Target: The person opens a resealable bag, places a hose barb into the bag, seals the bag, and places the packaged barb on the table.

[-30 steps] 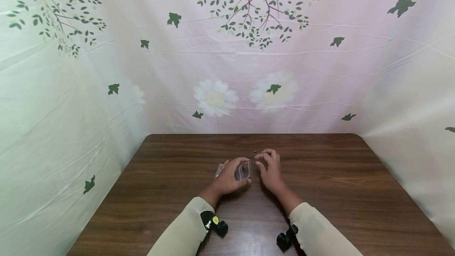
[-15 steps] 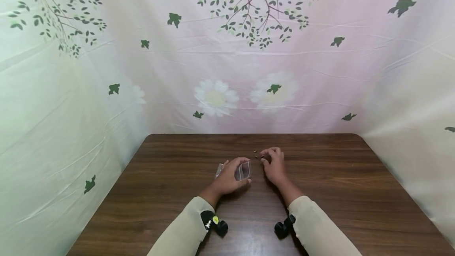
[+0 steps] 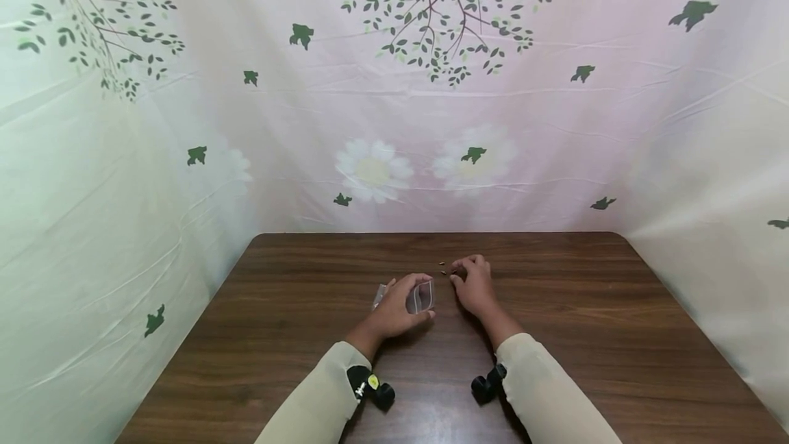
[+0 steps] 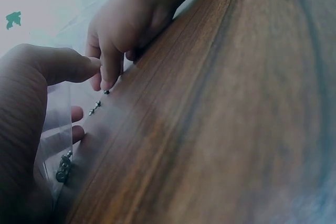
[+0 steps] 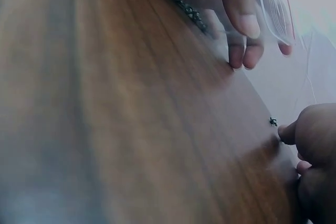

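Observation:
My left hand [image 3: 394, 307] grips a clear zip-top plastic bag [image 3: 422, 298], its mouth spread toward the right between thumb and fingers. Small dark metal pieces [image 4: 63, 167], screw-like, lie clustered in the bag's lower part in the left wrist view. To the right, my right hand [image 3: 476, 286] is low over the table, thumb and fingers bent. Two loose metal pieces [image 3: 443, 273] lie just left of its fingertips. Another tiny piece [image 4: 106, 92] shows at a right fingertip in the left wrist view; whether it is pinched or only touched is unclear.
Both hands are over the middle of a dark wood-grain table [image 3: 296, 362]. A pale printed cloth [image 3: 394, 115] hangs behind it and along both sides. Black wrist-worn cameras [image 3: 385, 397] sit below the beige cuffs.
My right hand has moved slightly up and right, away from the bag's mouth. A second loose metal piece now shows beside the first. My left hand and the bag stay put.

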The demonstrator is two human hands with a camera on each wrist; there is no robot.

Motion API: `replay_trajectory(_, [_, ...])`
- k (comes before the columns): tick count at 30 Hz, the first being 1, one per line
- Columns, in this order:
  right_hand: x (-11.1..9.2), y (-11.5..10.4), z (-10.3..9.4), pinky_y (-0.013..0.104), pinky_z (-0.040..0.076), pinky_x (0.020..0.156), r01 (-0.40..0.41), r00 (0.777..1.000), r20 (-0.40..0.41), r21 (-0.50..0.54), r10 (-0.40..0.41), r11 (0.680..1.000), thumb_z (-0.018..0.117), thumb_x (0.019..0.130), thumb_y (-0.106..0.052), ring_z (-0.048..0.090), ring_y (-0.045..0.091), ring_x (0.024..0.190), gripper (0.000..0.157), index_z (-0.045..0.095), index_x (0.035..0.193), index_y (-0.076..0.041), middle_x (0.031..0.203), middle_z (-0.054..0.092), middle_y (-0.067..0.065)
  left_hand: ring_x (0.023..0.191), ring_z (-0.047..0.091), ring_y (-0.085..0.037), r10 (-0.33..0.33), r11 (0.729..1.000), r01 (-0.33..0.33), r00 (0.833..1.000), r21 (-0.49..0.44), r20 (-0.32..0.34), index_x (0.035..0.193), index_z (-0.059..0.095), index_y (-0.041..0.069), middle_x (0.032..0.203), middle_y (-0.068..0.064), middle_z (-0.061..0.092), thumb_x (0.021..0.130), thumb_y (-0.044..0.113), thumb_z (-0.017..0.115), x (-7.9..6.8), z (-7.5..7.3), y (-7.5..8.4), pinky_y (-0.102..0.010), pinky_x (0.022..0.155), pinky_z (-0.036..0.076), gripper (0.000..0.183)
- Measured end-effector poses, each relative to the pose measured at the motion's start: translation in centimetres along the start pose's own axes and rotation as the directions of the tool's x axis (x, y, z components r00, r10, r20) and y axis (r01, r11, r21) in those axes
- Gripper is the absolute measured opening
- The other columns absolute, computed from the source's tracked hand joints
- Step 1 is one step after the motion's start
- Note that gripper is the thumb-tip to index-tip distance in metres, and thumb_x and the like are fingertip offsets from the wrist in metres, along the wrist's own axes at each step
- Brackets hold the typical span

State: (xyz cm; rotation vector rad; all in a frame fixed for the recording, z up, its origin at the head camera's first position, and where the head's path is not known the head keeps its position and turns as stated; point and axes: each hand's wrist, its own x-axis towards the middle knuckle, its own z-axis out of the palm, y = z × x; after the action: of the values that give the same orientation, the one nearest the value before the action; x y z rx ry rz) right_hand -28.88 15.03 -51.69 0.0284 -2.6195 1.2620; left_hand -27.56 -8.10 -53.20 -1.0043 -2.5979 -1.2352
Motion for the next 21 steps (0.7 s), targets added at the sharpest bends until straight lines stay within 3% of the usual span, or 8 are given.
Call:
replay_trajectory(7, [0.5,0.3,-0.1,0.061,0.043,0.117,-0.01,1.0,0.014,-0.055,0.011,0.998,0.07,0.104,-0.005,0.045,0.045,0.138,0.018,0.076,0.12,0.0,0.138,0.053,0.024,0.134,0.064,-0.024,0.0,1.0,0.0,1.0,0.004,0.009,0.152,0.056,0.02,0.148,-0.006,0.066,0.095,0.037,0.082,-0.2,-0.5,0.8,-0.079,0.122,0.024,0.066])
replay_trajectory(12, [0.4,0.1,-0.3,0.06,0.046,0.114,-0.006,1.0,0.018,-0.074,0.007,0.997,0.07,0.104,-0.005,0.047,0.045,0.135,0.015,0.077,0.116,0.0,0.135,0.054,0.024,0.132,0.065,-0.024,-0.028,1.0,0.028,1.0,-0.006,0.013,0.152,0.056,0.021,0.148,-0.004,0.066,0.093,0.034,0.084,0.1,-0.2,0.4,-0.076,0.126,0.023,0.067])
replay_trajectory(21, [0.3,0.0,-0.3,0.057,0.047,0.112,-0.038,0.999,0.033,-0.093,0.042,0.995,0.068,0.106,-0.009,0.046,0.042,0.135,0.009,0.073,0.103,-0.003,0.139,0.052,0.022,0.131,0.065,-0.027,-0.05,0.999,0.049,0.998,0.01,0.037,0.152,0.055,0.015,0.146,-0.008,0.067,0.094,0.031,0.083,-0.1,-0.7,1.5,-0.076,0.126,0.023,0.067])
